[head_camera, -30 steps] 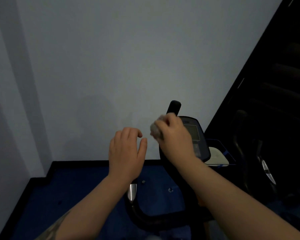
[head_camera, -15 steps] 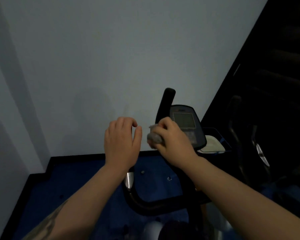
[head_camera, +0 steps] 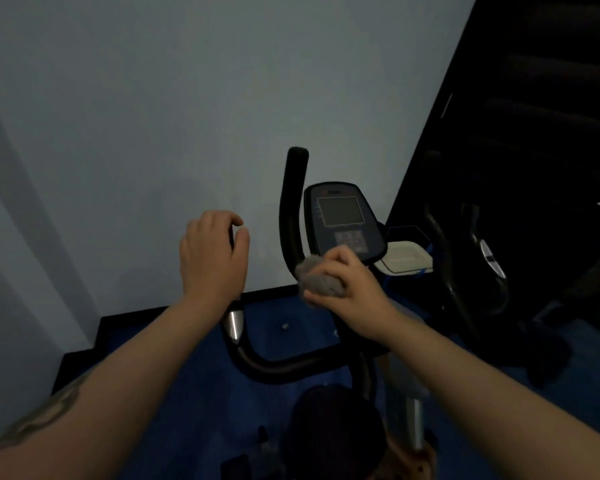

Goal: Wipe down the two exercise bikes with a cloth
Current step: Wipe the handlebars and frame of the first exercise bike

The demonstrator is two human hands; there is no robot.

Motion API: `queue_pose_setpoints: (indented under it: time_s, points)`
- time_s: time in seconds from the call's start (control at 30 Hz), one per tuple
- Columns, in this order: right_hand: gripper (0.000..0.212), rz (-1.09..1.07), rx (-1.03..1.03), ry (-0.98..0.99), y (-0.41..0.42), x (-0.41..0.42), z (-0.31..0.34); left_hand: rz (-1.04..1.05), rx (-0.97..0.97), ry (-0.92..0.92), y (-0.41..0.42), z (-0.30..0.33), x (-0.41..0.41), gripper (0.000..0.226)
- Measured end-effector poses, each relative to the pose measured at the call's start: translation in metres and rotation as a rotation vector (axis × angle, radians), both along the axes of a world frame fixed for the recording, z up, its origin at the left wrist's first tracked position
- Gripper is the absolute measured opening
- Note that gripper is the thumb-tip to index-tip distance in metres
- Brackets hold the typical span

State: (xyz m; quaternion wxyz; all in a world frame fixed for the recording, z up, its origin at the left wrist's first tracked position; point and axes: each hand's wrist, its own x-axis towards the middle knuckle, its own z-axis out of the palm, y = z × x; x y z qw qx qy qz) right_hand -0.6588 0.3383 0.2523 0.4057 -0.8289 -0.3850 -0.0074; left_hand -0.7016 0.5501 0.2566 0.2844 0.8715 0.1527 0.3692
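Bikes: two, near exercise bike (head_camera: 340,216) lit, second bike (head_camera: 465,271) right, mostly lost in shadow | cloths: one, grey cloth (head_camera: 321,280) bunched in right hand (head_camera: 350,292), pressed on right handlebar upright | left hand (head_camera: 213,258) curled over left grip, contact hidden | seat (head_camera: 333,431) dim.

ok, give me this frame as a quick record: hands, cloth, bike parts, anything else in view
left hand: curled around the left handlebar grip
right hand: gripping the cloth
cloth: grey, bunched, pressed to the right handlebar
console: screen dark, behind the cloth
second bike: right, in shadow, untouched
floor: blue
wall: plain, pale
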Motion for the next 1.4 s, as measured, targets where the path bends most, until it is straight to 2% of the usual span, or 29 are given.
queue_pose_setpoints:
  time_s: [0.13, 0.23, 0.3, 0.37, 0.5, 0.6, 0.7, 0.8, 0.9, 1.0, 1.13, 1.23, 1.3, 1.4]
  points:
    - [0.016, 0.153, -0.218, 0.187, -0.056, 0.004, 0.02, -0.046, -0.088, 0.011, -0.031, 0.008, -0.024, 0.039]
    - [0.026, -0.068, -0.062, 0.09, -0.036, 0.012, 0.021, -0.183, -0.158, 0.016, -0.074, 0.002, -0.048, 0.039]
    - [0.03, -0.272, 0.03, 0.092, -0.017, -0.003, 0.007, -0.279, -0.286, 0.098, -0.097, -0.008, -0.061, 0.034]
    - [0.029, -0.345, 0.085, 0.035, -0.021, -0.03, -0.017, -0.333, -0.359, 0.202, -0.111, -0.019, -0.07, 0.033]
    - [0.029, -0.348, 0.111, 0.012, -0.068, -0.076, -0.05, -0.351, -0.293, 0.342, -0.12, -0.039, -0.082, 0.038]
    - [0.016, -0.356, 0.031, 0.078, -0.08, -0.065, -0.035, -0.324, -0.224, 0.405, -0.119, -0.042, -0.081, 0.04]
    - [0.021, -0.459, 0.078, 0.078, -0.058, -0.043, -0.015, -0.32, -0.09, 0.475, -0.12, -0.042, -0.08, 0.04]
    - [0.021, -0.508, 0.147, 0.137, -0.04, -0.061, -0.03, -0.319, -0.056, 0.498, -0.121, -0.041, -0.08, 0.039]
    - [0.015, -0.509, 0.166, 0.118, -0.06, -0.082, -0.053, -0.316, -0.074, 0.47, -0.12, -0.041, -0.081, 0.037]
    - [0.021, -0.502, 0.056, 0.084, -0.07, -0.071, -0.05, -0.325, -0.07, 0.453, -0.121, -0.04, -0.082, 0.034]
    - [0.033, -0.661, -0.165, 0.006, -0.059, -0.059, -0.04, -0.324, -0.07, 0.452, -0.121, -0.04, -0.081, 0.031]
    - [0.031, -0.689, -0.204, -0.097, -0.069, -0.075, -0.05, -0.331, -0.09, 0.43, -0.12, -0.041, -0.084, 0.025]
    - [0.028, -0.679, -0.314, -0.167, -0.075, -0.07, -0.047, -0.333, -0.093, 0.427, -0.12, -0.04, -0.084, 0.023]
    - [0.031, -0.748, -0.435, -0.125, -0.061, -0.051, -0.029, -0.338, -0.078, 0.442, -0.121, -0.039, -0.083, 0.025]
